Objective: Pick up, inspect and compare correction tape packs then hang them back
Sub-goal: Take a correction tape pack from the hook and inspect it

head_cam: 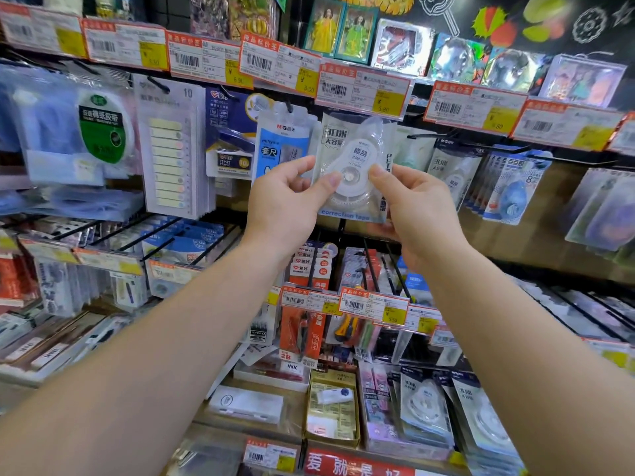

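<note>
Both forearms reached up from the near edge toward the stationery display. Left hand (287, 204) pinched the left edge of a clear correction tape pack (354, 166), thumb pressed on the front over the blister, other fingers curled behind. Right hand (415, 214) gripped the pack's right edge and lower corner the same way, thumb on front, fingers wrapped behind and mostly hidden. Pack was held upright, face toward the person, in front of the upper peg row, centre of the scene, off its hook.

Judged step: inspecting. To do it well, keep thumbs off the printed text and dispenser window, hold by the edges, tilt gently to cut glare on the plastic.

Farther back, just right, similar correction tape packs (450, 173) hung on a peg (422, 135). To the left hung a blue ruler pack (281, 146) and a sticky-flag pack (170, 149). Yellow and red price tags (364, 91) ran along the shelf rail above. For rehanging, the pack's top hole would need lining up with the peg tip; hole not clearly visible here.
</note>
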A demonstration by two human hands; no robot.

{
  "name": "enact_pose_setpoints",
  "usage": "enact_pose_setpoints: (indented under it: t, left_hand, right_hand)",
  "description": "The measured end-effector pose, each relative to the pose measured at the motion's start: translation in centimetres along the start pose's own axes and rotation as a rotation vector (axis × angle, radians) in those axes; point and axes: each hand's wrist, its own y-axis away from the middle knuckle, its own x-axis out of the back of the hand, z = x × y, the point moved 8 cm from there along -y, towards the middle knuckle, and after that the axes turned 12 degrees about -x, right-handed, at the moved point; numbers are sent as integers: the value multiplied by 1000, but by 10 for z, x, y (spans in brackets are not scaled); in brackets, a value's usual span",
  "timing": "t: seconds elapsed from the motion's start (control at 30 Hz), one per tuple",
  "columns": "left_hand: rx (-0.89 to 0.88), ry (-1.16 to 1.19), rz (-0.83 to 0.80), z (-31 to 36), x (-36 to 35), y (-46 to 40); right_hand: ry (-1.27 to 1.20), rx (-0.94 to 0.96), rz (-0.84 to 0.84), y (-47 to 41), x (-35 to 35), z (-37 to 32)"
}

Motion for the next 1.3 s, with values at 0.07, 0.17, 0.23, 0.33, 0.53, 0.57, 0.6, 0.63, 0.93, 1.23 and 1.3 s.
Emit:
enact_pose_setpoints:
  t: [0.07, 0.17, 0.23, 0.33, 0.53, 0.57, 0.6, 0.63, 0.93, 1.23, 1.3]
  left_hand:
    - [4, 20, 10, 3, 1, -3]
    - [19, 47, 16, 9, 1, -9]
    - [18, 47, -5, 13, -2, -12]
    - [2, 25, -32, 14, -3, -11]
    - [90, 49, -130, -9, -2, 3]
    - [97, 64, -128, -11, -1, 4]
    - [100, 80, -122, -11, 0, 3]
    - [101, 95, -117, -10, 0, 2]
    - [144, -48, -134, -19, -7, 2]
    - [-31, -548, -233, -42, -7, 22]
    - [-142, -652, -268, -32, -17, 28]
  right_hand:
    - [-7, 1, -15, -1, -3, -7]
    - [-37, 0, -17, -4, -5, -16]
    - [-58, -7, -9, -5, -3, -16]
    - [-61, -50, -25, -5, -1, -4]
    - [24, -28, -39, -5, -4, 8]
    - [33, -28, -44, -5, -5, 8]
    - [39, -34, -49, -6, -6, 7]
    - [43, -41, -54, -7, -6, 7]
    - [234, -73, 38, -23, -1, 18]
    - [291, -102, 209, -13, 55, 64]
    - [284, -38, 228, 5, 60, 61]
